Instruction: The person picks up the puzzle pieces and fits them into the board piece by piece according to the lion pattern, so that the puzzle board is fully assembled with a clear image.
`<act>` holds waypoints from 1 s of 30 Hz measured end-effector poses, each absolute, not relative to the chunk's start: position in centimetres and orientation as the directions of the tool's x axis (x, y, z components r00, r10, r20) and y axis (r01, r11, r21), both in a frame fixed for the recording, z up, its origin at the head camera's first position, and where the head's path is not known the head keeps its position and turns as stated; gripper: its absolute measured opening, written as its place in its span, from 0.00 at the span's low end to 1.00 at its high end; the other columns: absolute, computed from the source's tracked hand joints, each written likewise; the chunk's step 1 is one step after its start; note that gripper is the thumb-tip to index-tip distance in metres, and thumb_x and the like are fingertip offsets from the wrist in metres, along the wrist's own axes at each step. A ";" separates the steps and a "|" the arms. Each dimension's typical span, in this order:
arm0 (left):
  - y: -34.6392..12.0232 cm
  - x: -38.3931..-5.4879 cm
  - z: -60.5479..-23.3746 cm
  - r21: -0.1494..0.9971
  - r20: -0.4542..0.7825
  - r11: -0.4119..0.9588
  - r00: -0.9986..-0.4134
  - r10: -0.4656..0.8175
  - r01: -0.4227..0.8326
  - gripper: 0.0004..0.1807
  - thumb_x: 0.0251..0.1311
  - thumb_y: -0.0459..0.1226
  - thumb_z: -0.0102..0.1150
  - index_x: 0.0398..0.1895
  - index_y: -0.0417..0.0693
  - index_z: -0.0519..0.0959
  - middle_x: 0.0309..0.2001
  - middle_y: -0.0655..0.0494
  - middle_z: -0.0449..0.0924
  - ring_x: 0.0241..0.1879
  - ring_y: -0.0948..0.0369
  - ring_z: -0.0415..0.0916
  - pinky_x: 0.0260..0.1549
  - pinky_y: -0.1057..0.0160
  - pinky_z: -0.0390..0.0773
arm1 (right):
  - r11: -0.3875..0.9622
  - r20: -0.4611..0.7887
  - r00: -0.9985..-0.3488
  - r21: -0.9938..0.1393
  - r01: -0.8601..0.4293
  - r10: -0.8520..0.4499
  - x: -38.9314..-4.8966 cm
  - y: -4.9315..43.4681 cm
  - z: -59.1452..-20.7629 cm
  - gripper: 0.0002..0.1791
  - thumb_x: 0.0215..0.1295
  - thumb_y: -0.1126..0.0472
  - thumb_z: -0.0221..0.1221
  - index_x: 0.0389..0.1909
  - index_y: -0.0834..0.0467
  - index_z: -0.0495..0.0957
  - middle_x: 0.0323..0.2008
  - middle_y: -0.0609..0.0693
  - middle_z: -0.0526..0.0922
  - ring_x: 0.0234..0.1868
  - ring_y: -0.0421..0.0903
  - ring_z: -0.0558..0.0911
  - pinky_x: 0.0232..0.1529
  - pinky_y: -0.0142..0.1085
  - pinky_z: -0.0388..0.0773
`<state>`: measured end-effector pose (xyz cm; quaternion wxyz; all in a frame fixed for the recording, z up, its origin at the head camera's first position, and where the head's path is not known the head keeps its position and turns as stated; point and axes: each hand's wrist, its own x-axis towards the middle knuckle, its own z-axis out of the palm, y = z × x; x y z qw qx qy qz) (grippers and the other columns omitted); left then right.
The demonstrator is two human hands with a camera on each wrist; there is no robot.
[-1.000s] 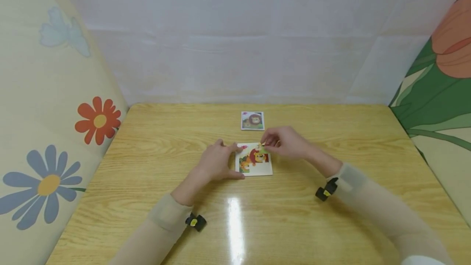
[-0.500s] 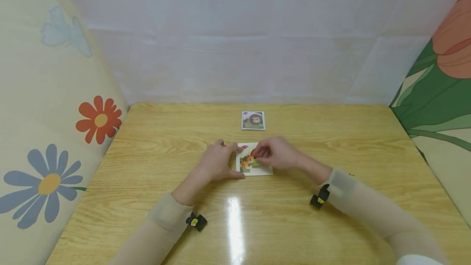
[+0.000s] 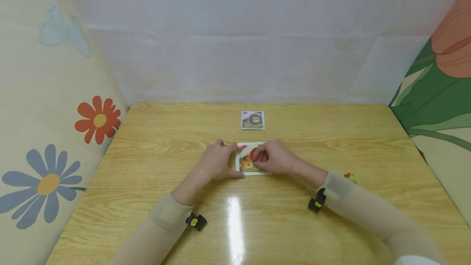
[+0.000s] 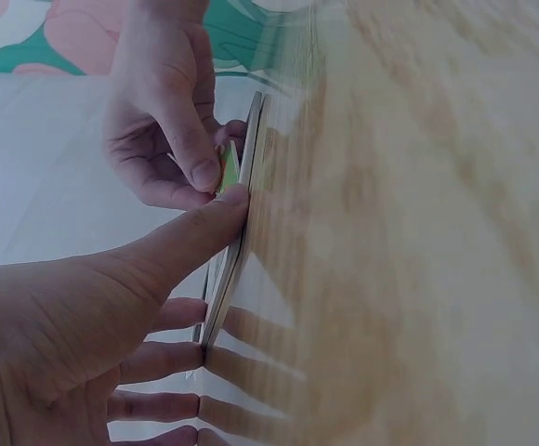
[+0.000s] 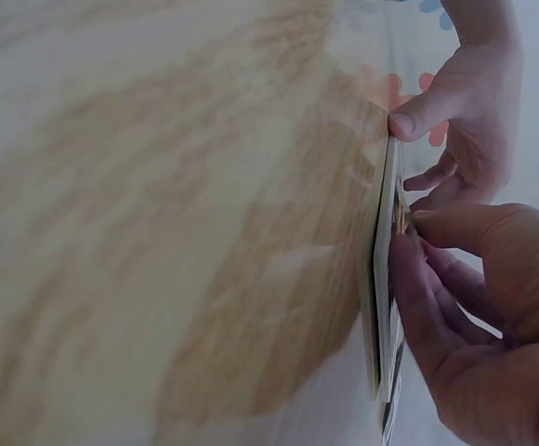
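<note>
A square jigsaw puzzle board (image 3: 262,173) with a lion picture and a white border lies mid-table. My left hand (image 3: 217,160) holds its left side, the thumb at the near edge and the fingers toward the far corner. Over the picture's right part, my right hand (image 3: 276,156) pinches a small puzzle piece (image 4: 230,169) between thumb and fingers, low against the board. A sliver of green and orange shows on that piece. The right hand hides much of the board's right side, so the piece's fit there cannot be seen.
Behind the board lies a square lion picture card (image 3: 252,120). A loose red and green puzzle piece (image 3: 351,178) sits beside my right sleeve. The wooden table (image 3: 165,130) is bounded by a white cloth at the back and flowered panels at the sides.
My right hand has come from the board's far right corner down and leftward over the picture with the piece. A loose piece has come into sight beside the right sleeve. The left hand stays put.
</note>
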<state>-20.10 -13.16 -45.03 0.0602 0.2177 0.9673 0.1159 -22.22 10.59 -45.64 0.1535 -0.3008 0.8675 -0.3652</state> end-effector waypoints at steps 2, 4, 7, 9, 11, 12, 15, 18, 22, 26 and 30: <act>-13.2 -20.1 -45.0 0.250 -0.065 0.879 -0.898 0.434 0.406 0.47 0.43 0.66 0.82 0.67 0.55 0.81 0.50 0.45 0.90 0.50 0.45 0.79 0.45 0.47 0.83 | 0.565 -0.041 -0.780 -0.713 -0.415 -0.624 -22.2 10.5 -45.6 0.03 0.63 0.64 0.72 0.37 0.58 0.89 0.31 0.48 0.90 0.31 0.34 0.84 0.35 0.26 0.84; -13.2 -20.1 -45.1 0.251 -0.064 0.878 -0.898 0.435 0.407 0.47 0.43 0.66 0.82 0.67 0.56 0.81 0.50 0.45 0.90 0.50 0.45 0.79 0.45 0.47 0.83 | 0.575 -0.033 -0.785 -0.700 -0.423 -0.618 -22.2 10.3 -45.5 0.02 0.63 0.64 0.72 0.35 0.58 0.89 0.30 0.48 0.90 0.30 0.34 0.84 0.34 0.26 0.83; -13.2 -20.1 -45.1 0.253 -0.060 0.877 -0.898 0.436 0.409 0.47 0.43 0.66 0.82 0.66 0.56 0.82 0.49 0.46 0.91 0.50 0.45 0.79 0.44 0.48 0.83 | 0.591 -0.029 -0.792 -0.682 -0.430 -0.610 -22.2 10.2 -45.4 0.03 0.62 0.63 0.72 0.34 0.58 0.89 0.29 0.48 0.90 0.28 0.33 0.83 0.33 0.25 0.83; -13.2 -20.1 -45.2 0.256 -0.059 0.876 -0.898 0.436 0.409 0.47 0.43 0.66 0.82 0.66 0.56 0.82 0.49 0.45 0.91 0.50 0.45 0.79 0.44 0.48 0.83 | 0.602 -0.024 -0.795 -0.668 -0.439 -0.607 -22.2 10.1 -45.4 0.03 0.62 0.63 0.73 0.33 0.58 0.89 0.28 0.48 0.90 0.28 0.33 0.83 0.32 0.24 0.82; -13.2 -20.1 -45.2 0.258 -0.059 0.876 -0.898 0.436 0.408 0.47 0.43 0.66 0.82 0.66 0.56 0.82 0.49 0.45 0.91 0.49 0.45 0.78 0.44 0.48 0.83 | 0.615 -0.021 -0.798 -0.649 -0.447 -0.603 -22.2 10.1 -45.4 0.04 0.61 0.62 0.74 0.31 0.57 0.88 0.27 0.47 0.89 0.27 0.33 0.82 0.32 0.24 0.81; -13.2 -20.1 -45.1 0.259 -0.060 0.876 -0.898 0.435 0.407 0.47 0.43 0.66 0.82 0.66 0.56 0.82 0.49 0.45 0.91 0.49 0.45 0.78 0.44 0.48 0.83 | 0.621 -0.021 -0.799 -0.640 -0.451 -0.601 -22.2 10.1 -45.4 0.05 0.61 0.61 0.74 0.30 0.57 0.88 0.26 0.46 0.88 0.26 0.33 0.81 0.31 0.24 0.81; -13.2 -20.2 -45.2 0.261 -0.062 0.876 -0.898 0.435 0.406 0.47 0.42 0.66 0.82 0.66 0.56 0.81 0.50 0.45 0.90 0.49 0.46 0.78 0.44 0.48 0.83 | 0.633 -0.019 -0.800 -0.622 -0.460 -0.600 -22.2 10.1 -45.4 0.07 0.61 0.60 0.75 0.28 0.56 0.87 0.24 0.45 0.86 0.26 0.34 0.79 0.30 0.25 0.79; -13.2 -20.1 -45.2 0.260 -0.060 0.875 -0.898 0.436 0.408 0.48 0.42 0.66 0.82 0.67 0.56 0.81 0.50 0.45 0.90 0.49 0.46 0.78 0.43 0.48 0.83 | 0.621 -0.009 -0.793 -0.626 -0.470 -0.609 -22.2 10.1 -45.4 0.05 0.61 0.61 0.74 0.29 0.55 0.87 0.25 0.44 0.86 0.26 0.34 0.79 0.31 0.26 0.79; -13.3 -20.1 -45.2 0.260 -0.049 0.872 -0.896 0.442 0.416 0.47 0.43 0.66 0.82 0.66 0.56 0.81 0.50 0.44 0.91 0.49 0.46 0.78 0.42 0.48 0.83 | 0.573 0.028 -0.750 -0.626 -0.528 -0.661 -22.2 10.0 -45.7 0.01 0.63 0.64 0.71 0.34 0.55 0.89 0.28 0.44 0.87 0.29 0.33 0.78 0.33 0.25 0.77; -13.3 -20.1 -45.3 0.263 -0.041 0.866 -0.892 0.449 0.424 0.47 0.43 0.66 0.82 0.67 0.56 0.81 0.50 0.45 0.91 0.49 0.46 0.78 0.41 0.49 0.83 | 0.515 0.069 -0.687 -0.609 -0.603 -0.724 -22.2 9.8 -46.0 0.05 0.65 0.68 0.68 0.36 0.55 0.91 0.32 0.45 0.89 0.31 0.33 0.77 0.36 0.26 0.77; -13.3 -20.1 -45.2 0.265 -0.049 0.868 -0.894 0.446 0.419 0.48 0.43 0.66 0.82 0.67 0.56 0.81 0.51 0.45 0.91 0.48 0.46 0.78 0.41 0.49 0.83 | 0.511 0.091 -0.652 -0.542 -0.667 -0.753 -21.9 9.6 -45.6 0.05 0.65 0.68 0.68 0.35 0.56 0.92 0.35 0.48 0.91 0.34 0.38 0.83 0.41 0.29 0.82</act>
